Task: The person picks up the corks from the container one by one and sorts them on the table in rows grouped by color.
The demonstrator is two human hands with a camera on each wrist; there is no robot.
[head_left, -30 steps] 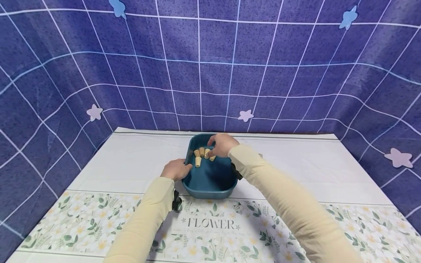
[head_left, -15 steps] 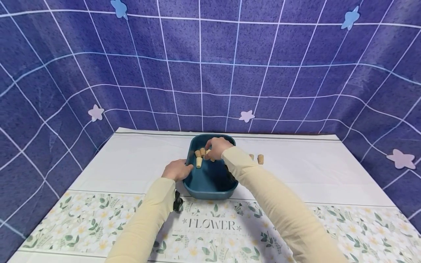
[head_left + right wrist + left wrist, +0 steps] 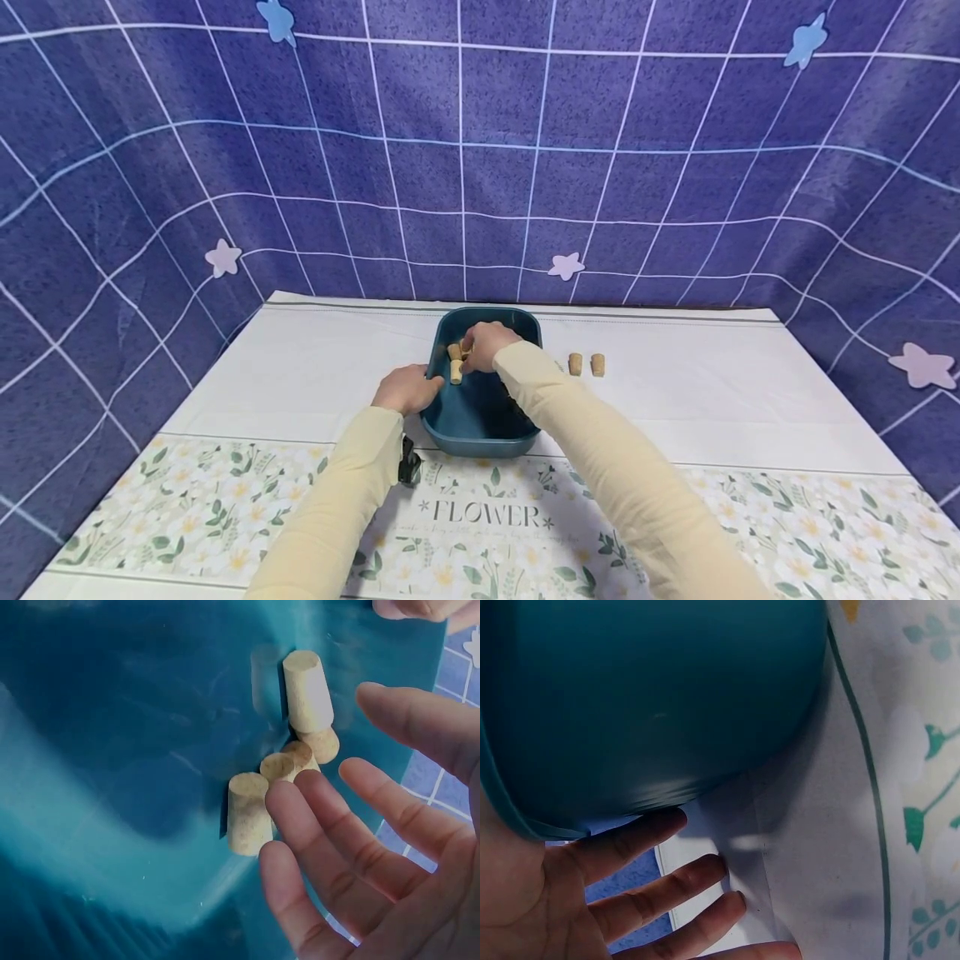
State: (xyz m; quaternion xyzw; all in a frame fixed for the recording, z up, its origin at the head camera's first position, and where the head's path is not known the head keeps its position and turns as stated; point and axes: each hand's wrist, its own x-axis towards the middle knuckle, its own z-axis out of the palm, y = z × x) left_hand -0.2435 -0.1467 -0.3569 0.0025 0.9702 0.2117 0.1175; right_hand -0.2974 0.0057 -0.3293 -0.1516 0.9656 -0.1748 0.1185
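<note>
A teal plastic basin stands on the table with several tapered corks inside. My left hand holds the basin's left rim, thumb over the edge; in the left wrist view its fingers spread along the outside, the index finger at the wall. My right hand reaches into the basin with fingers apart and nothing pinched. The right wrist view shows its fingertips right at the group of corks. A pale cork lies near the thumb, another cork near the fingertips, and more are partly hidden between them.
Two more corks, a left one and a right one, stand on the white tabletop right of the basin. A floral printed strip runs along the table's front. A blue gridded curtain encloses the back and sides.
My right hand has moved left and slightly nearer inside the basin, over the corks. The two corks on the table have come into view from behind the sleeve. The left hand stays at the rim.
</note>
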